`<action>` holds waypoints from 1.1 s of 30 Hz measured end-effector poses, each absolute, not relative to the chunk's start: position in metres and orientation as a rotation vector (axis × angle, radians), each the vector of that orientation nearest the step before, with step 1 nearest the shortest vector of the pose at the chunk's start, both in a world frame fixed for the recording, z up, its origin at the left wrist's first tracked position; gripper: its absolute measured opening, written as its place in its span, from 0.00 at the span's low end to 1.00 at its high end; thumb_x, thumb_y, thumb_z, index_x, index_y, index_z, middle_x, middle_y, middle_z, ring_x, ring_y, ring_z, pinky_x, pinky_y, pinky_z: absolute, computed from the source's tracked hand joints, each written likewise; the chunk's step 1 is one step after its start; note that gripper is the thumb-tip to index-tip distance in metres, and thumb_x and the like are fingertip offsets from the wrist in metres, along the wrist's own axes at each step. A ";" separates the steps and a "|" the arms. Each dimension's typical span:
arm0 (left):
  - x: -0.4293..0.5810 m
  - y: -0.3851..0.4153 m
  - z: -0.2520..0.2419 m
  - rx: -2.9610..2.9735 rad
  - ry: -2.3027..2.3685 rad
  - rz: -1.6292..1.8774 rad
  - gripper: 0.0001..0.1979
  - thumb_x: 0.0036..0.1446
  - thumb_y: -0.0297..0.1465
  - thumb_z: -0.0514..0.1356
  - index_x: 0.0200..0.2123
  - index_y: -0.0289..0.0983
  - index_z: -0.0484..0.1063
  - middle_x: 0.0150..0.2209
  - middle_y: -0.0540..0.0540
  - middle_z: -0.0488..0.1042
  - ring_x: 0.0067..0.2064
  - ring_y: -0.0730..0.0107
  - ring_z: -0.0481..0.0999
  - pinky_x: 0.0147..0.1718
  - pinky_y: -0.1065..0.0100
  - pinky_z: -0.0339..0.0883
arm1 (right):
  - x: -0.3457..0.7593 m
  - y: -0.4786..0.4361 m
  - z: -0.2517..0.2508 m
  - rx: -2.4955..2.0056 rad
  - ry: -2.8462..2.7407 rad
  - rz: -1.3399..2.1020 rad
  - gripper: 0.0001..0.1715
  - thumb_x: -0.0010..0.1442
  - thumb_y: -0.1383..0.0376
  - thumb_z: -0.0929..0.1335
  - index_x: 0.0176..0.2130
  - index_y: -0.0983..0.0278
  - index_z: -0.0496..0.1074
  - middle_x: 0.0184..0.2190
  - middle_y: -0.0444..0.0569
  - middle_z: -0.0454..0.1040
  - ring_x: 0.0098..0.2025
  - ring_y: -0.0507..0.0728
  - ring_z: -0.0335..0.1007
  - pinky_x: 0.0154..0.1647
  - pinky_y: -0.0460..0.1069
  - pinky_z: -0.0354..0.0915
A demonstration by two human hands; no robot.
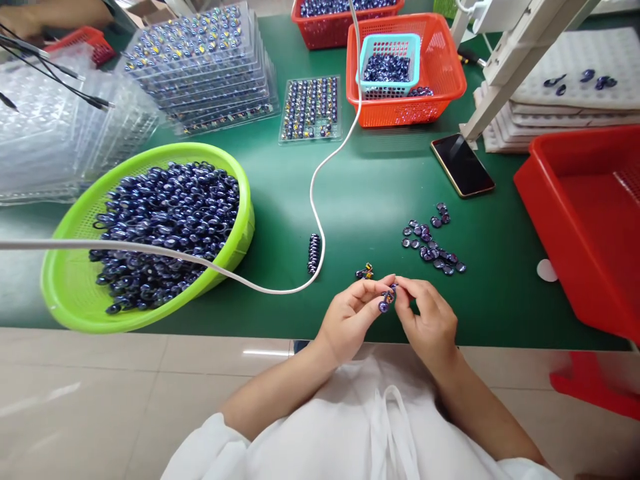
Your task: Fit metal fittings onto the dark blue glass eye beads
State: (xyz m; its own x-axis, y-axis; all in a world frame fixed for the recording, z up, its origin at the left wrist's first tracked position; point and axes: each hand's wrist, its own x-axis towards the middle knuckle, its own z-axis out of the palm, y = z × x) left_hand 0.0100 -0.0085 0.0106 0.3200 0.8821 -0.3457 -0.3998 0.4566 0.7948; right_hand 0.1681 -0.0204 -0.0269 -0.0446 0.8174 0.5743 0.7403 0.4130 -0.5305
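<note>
Glossy rounded blue piece [385, 301], pinched in left hand [350, 319] and right hand [429, 321] grips

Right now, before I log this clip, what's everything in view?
green basket: one, lime, left, heaped with blue pieces
empty trays: stack, clear, far left
filled trays: stack, clear, back left
single tray: one, clear, back middle
orange basket: one, back, holds teal basket
red basket: one, top edge
phone: one, black, right of centre
red bin: one, right edge
cable: one, white, across table
loose pieces: small pile, blue, front middle
left hand, right hand: together pinch one small piece, blue
</note>
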 end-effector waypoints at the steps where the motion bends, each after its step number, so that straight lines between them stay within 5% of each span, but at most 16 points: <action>1: 0.009 -0.009 0.010 0.645 0.881 0.931 0.10 0.56 0.33 0.69 0.39 0.35 0.78 0.52 0.37 0.80 0.63 0.52 0.71 0.62 0.54 0.63 | 0.168 -0.021 -0.027 -1.340 -1.825 0.130 0.17 0.65 0.72 0.68 0.52 0.58 0.71 0.39 0.50 0.81 0.39 0.57 0.79 0.42 0.52 0.76; 9: 0.005 -0.007 0.006 0.506 0.898 0.966 0.11 0.54 0.34 0.71 0.38 0.35 0.78 0.47 0.40 0.82 0.54 0.60 0.79 0.58 0.57 0.69 | 0.169 -0.024 -0.018 -1.330 -1.762 0.425 0.13 0.65 0.72 0.68 0.47 0.58 0.73 0.40 0.50 0.77 0.41 0.57 0.76 0.42 0.52 0.74; 18: 0.004 -0.004 -0.001 0.496 0.935 0.986 0.10 0.48 0.31 0.74 0.36 0.36 0.83 0.32 0.48 0.83 0.35 0.73 0.81 0.40 0.72 0.76 | 0.167 -0.029 -0.006 -1.243 -1.420 0.920 0.10 0.64 0.70 0.70 0.43 0.57 0.77 0.38 0.45 0.77 0.39 0.54 0.75 0.38 0.48 0.73; 33: -0.001 -0.011 0.005 1.305 1.061 1.124 0.12 0.60 0.25 0.65 0.45 0.41 0.83 0.41 0.44 0.85 0.41 0.65 0.84 0.44 0.67 0.78 | 0.162 -0.026 -0.005 -1.227 -1.231 1.051 0.09 0.63 0.69 0.71 0.41 0.56 0.79 0.37 0.42 0.77 0.37 0.50 0.75 0.37 0.43 0.73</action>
